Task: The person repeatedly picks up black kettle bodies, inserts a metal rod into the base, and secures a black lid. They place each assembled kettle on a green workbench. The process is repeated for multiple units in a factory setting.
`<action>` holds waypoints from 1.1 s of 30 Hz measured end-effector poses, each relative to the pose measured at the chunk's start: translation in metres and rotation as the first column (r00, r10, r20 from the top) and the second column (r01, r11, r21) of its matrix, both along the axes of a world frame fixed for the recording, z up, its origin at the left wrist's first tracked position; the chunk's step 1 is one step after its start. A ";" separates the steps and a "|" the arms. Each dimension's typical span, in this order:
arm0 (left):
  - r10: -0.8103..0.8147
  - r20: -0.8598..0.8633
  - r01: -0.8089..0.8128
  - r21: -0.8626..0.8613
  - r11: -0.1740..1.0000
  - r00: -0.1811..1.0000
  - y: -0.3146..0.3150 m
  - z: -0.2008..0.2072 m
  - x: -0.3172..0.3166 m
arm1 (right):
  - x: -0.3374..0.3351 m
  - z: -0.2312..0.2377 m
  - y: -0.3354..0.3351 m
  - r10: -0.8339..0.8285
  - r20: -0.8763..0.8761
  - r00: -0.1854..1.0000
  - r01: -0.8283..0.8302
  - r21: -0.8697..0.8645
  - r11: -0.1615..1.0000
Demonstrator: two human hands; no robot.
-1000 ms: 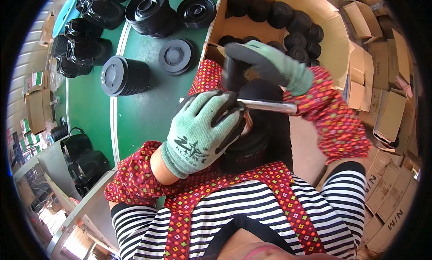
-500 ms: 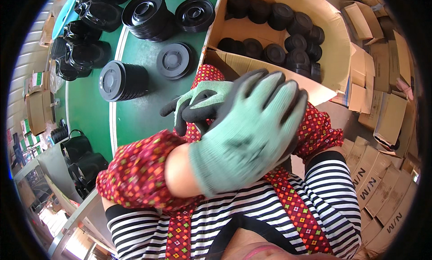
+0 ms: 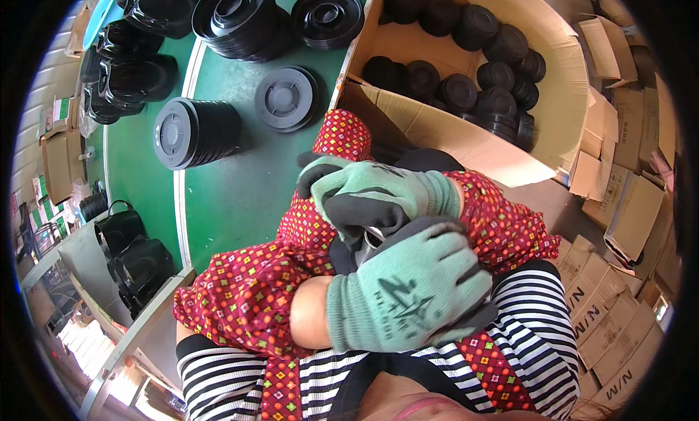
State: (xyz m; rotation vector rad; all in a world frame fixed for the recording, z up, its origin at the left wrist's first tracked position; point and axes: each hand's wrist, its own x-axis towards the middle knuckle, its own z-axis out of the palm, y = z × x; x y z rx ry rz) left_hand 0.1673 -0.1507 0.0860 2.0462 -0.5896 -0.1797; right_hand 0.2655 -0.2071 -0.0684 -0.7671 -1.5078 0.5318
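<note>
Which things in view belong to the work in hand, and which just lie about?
Seemingly in use:
left hand and right hand
shiny metal piece between them

Probably lying about:
stack of black discs on green table
cardboard box of black parts

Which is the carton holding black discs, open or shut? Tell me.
The carton is open: stacked black discs show inside, uncovered.

Head-worn fisheye view, directed steeply downward at close range upon the left hand [image 3: 411, 293] and right hand [image 3: 389, 191] in green-and-black knit gloves [image 3: 364, 304]; flat green tabletop [image 3: 226, 221] at left, open brown cardboard box [image 3: 437, 133] at upper right.
</note>
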 end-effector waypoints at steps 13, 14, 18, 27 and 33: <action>-0.004 0.097 0.065 -0.634 0.770 0.995 0.068 -0.032 -0.040 | 0.023 0.080 -0.047 -0.104 0.475 0.874 0.403 -0.586 0.703; 0.022 0.134 0.070 -0.644 0.761 0.991 0.068 -0.033 -0.037 | 0.024 0.075 -0.044 -0.123 0.463 0.878 0.410 -0.593 0.693; 0.171 0.225 -0.073 -0.388 0.919 0.959 0.067 -0.034 -0.013 | 0.019 0.029 -0.036 -0.493 0.474 0.730 0.620 -0.155 0.769; 0.356 0.493 -0.555 0.344 0.758 0.793 0.131 -0.060 -0.058 | 0.018 0.091 -0.082 -0.503 -0.036 0.864 0.384 -0.598 0.704; 0.556 0.346 -0.606 0.693 0.391 0.755 0.170 -0.163 -0.138 | -0.051 0.110 -0.115 -0.355 0.378 0.855 0.507 -0.467 0.725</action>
